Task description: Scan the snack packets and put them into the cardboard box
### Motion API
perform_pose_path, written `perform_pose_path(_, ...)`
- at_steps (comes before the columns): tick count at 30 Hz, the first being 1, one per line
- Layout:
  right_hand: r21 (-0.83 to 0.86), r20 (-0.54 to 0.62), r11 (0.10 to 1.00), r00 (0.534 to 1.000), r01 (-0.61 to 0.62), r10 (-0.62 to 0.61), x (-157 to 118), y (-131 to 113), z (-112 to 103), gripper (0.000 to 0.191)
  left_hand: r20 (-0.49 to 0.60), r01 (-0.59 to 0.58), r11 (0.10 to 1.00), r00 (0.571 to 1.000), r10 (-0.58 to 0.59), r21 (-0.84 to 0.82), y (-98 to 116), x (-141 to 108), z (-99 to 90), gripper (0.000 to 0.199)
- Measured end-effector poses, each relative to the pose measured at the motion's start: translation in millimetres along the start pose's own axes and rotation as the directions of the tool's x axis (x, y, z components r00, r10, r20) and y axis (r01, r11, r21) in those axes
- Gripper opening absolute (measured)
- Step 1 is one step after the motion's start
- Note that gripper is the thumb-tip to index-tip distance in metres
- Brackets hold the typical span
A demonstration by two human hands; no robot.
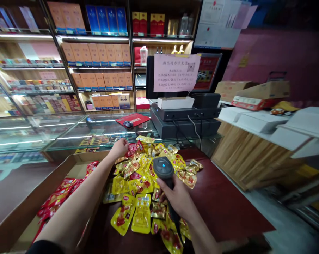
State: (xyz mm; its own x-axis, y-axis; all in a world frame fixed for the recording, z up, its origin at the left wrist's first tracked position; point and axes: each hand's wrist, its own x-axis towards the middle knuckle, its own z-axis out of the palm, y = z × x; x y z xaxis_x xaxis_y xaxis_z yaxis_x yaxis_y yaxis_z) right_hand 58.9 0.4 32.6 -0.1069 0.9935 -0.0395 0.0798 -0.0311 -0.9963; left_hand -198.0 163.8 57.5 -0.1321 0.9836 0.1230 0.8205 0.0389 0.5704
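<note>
In my right hand (179, 197) is a dark handheld barcode scanner (163, 166), its handle wrapped by my fingers. A small blue light shows on top of its head. My left hand (119, 149) reaches to the far left side of a pile of snack packets, its fingers closed at the edge of a red snack packet (133, 149). The fingertips are partly hidden. Yellow snack packets (141, 213) and gold ones (187, 178) lie heaped under and around the scanner. Under my left forearm, an open cardboard box (24, 208) holds red packets (60, 192).
The packets lie on a dark red tabletop (225, 197). Behind them stand a glass counter (66, 135), a mouse (128, 124) on a red mat, and a monitor (150, 77) with a pink notice above a black cash drawer (185, 127). A wood-fronted counter (244, 155) is at right.
</note>
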Motion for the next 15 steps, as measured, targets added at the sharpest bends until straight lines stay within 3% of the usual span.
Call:
perform_pose_path(2,-0.017,0.033,1.0,0.999,0.005,-0.004,-7,-4,10,0.041,0.023,0.014,0.986,1.0,-0.01,-0.165,-17,-12,-11.0,0.017)
perform_pose_path(7,-0.045,0.177,0.999,0.984,0.022,-0.014,-26,-10,31,0.039,0.149,-0.066,0.871,0.976,0.157,-0.487,-36,-52,-28.0,0.037)
perform_pose_path(11,-0.133,0.244,0.991,0.97,0.022,0.011,-41,-3,46,0.039,0.196,0.005,0.803,0.97,0.14,-0.596,-32,-73,-33.9,0.051)
perform_pose_path(15,-0.143,0.295,0.99,0.955,0.009,0.034,-55,9,59,0.035,0.285,0.119,0.75,0.954,0.095,-0.65,-30,-78,-32.6,0.058)
